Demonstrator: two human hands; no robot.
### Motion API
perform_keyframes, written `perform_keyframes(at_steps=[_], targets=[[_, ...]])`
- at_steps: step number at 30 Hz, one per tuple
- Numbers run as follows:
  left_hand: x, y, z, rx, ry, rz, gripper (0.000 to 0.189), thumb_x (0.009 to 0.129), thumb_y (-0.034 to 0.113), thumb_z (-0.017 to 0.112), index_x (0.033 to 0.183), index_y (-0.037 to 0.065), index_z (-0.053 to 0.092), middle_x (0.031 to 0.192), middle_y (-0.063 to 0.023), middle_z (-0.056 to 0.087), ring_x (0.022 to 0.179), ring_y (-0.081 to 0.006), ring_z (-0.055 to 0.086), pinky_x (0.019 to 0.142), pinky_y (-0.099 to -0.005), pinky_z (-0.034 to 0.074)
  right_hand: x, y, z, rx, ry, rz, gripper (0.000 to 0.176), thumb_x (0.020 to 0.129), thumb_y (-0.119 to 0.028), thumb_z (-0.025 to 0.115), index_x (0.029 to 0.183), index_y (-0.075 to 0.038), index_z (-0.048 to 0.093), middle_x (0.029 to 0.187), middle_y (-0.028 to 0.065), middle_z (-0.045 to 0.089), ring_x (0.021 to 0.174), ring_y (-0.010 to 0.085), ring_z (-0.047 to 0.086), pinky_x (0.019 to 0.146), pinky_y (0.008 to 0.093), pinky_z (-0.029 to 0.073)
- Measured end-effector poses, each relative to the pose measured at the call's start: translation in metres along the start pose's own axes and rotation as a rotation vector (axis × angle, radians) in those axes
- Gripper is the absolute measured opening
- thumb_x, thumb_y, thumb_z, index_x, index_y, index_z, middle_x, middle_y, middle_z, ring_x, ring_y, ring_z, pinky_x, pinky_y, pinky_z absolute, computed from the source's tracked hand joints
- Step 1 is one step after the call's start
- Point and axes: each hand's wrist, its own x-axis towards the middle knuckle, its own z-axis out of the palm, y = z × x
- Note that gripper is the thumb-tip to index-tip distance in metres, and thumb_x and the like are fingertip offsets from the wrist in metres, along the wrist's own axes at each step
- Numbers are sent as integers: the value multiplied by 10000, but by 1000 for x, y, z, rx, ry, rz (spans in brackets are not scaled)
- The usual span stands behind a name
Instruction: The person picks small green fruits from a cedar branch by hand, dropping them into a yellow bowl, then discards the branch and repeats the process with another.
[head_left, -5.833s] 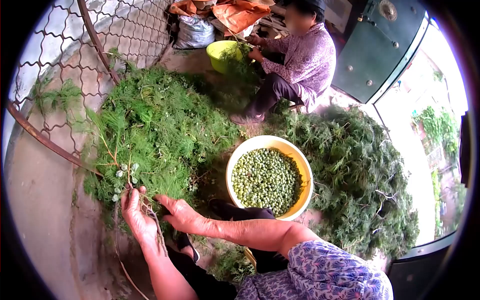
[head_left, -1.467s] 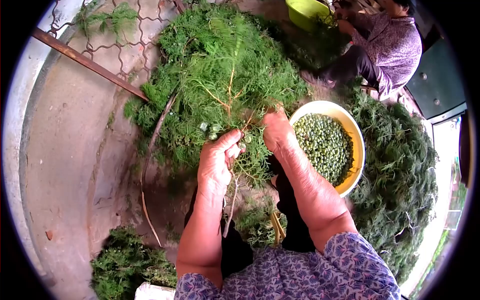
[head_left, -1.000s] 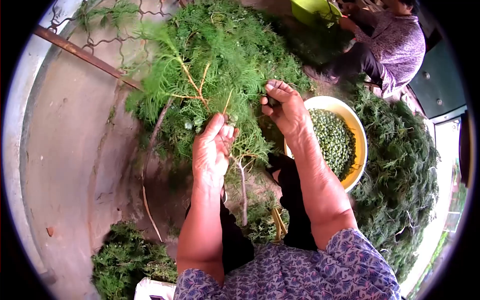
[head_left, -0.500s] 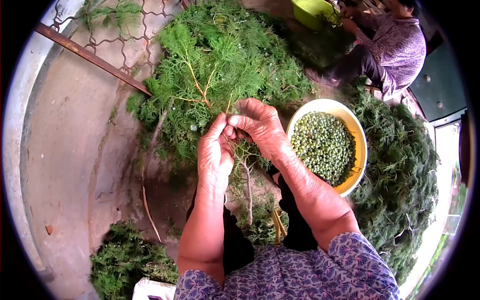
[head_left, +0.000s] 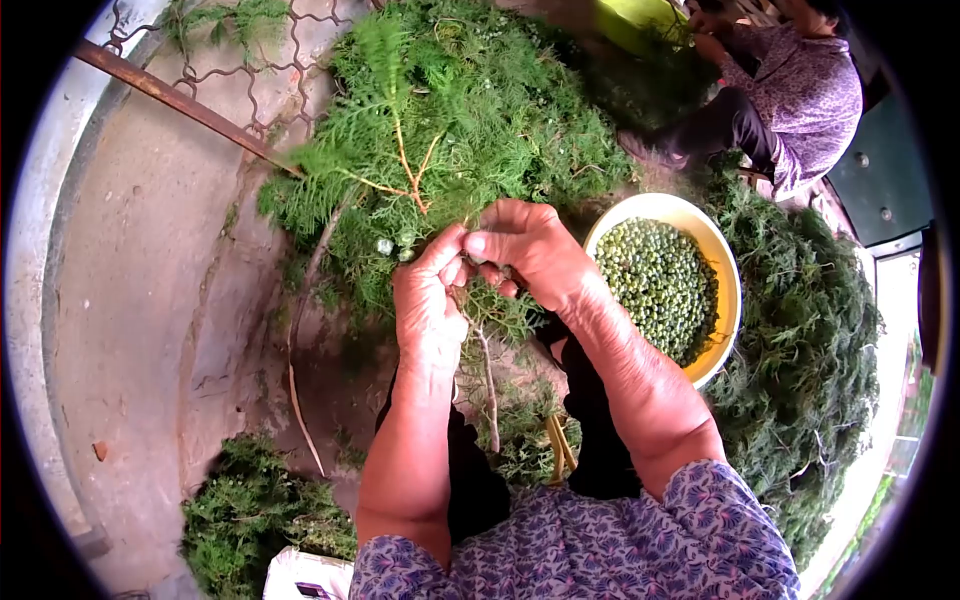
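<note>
My left hand (head_left: 430, 295) is closed, thumb and forefinger pinched at the lower end of a green conifer branch (head_left: 408, 165) with an orange-brown forked stem. Against its fingertips, my right hand (head_left: 540, 255) is also pinched shut; what lies between its fingers is too small and hidden to make out. Small pale green cones (head_left: 385, 246) hang just left of my left fingertips. To the right of my right hand stands a yellow basin (head_left: 728, 300) holding many round green cones (head_left: 655, 290).
A heap of cut conifer branches (head_left: 530, 120) lies ahead, with a darker heap (head_left: 800, 370) at right. Another person (head_left: 800, 100) sits at upper right near a lime-green basin (head_left: 640, 22). A rusty metal bar (head_left: 185, 105) borders wire mesh at left. A bare stick (head_left: 490, 390) lies below my hands.
The branch has swung slightly, its foliage now spreading more to the left. My hands stay pinched together in nearly the same place. The view has shifted a little.
</note>
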Motion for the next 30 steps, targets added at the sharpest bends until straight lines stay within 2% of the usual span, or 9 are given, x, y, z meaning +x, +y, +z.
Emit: perform_keyframes(at_steps=[6,8,9,10,12,17,20,24,30], targets=[[2,2,-9,-200,-191,-183,194,777,167,678,669,142,520,512,94,368,488,-45,341,485,-198,288,1,6,-11,224,-117,55,176,774,-145,688,807,-14,575,619,34,562,471,89,498,348,207,344],[5,4,-8,-87,-7,-156,116,787,192,662,781,109,581,647,31,548,562,-73,461,569,-219,395,-4,0,-9,126,-114,102,171,771,-148,690,796,-14,586,606,42,560,470,88,497,349,211,345],[11,3,-17,-65,-39,-138,122,795,205,652,802,99,591,692,13,572,561,-83,454,571,-233,392,-9,-1,0,-179,-6,-17,156,770,-143,691,812,-17,609,606,44,570,474,83,496,364,210,354],[11,5,-14,-43,-77,-127,136,803,217,641,823,89,601,737,-5,596,560,-92,448,573,-248,389,-8,2,2,-162,27,-50,158,775,-142,685,841,-14,622,609,34,575,480,79,497,385,209,370],[-9,10,9,19,85,-114,144,824,224,617,764,100,578,636,24,543,531,-80,410,555,-251,356,-6,5,-4,6,-52,52,171,800,-168,660,862,-13,623,605,18,568,480,78,498,399,216,379],[3,-3,-6,-35,72,-47,174,766,94,673,663,115,535,547,74,384,511,-54,335,515,-213,289,-12,-9,-11,-573,-93,-43,246,827,-192,619,940,25,596,610,65,576,493,101,544,433,261,438],[-2,-10,9,61,185,-72,173,748,94,676,648,125,539,562,78,392,508,-60,305,505,-224,257,-11,12,-26,-968,18,-641,235,810,-177,618,901,37,585,603,111,568,494,143,563,463,309,455],[-13,-15,14,81,14,-42,188,741,103,688,638,123,532,542,72,379,492,-65,302,488,-227,264,-40,-11,-26,-73,-20,172,179,820,-170,623,856,5,606,586,1,531,460,58,479,370,207,358],[4,1,6,59,27,80,346,750,121,703,523,131,443,513,53,374,480,-91,333,533,-276,358,-65,-17,-52,-256,41,64,214,812,-133,629,971,8,603,662,26,574,494,64,502,403,199,419]])
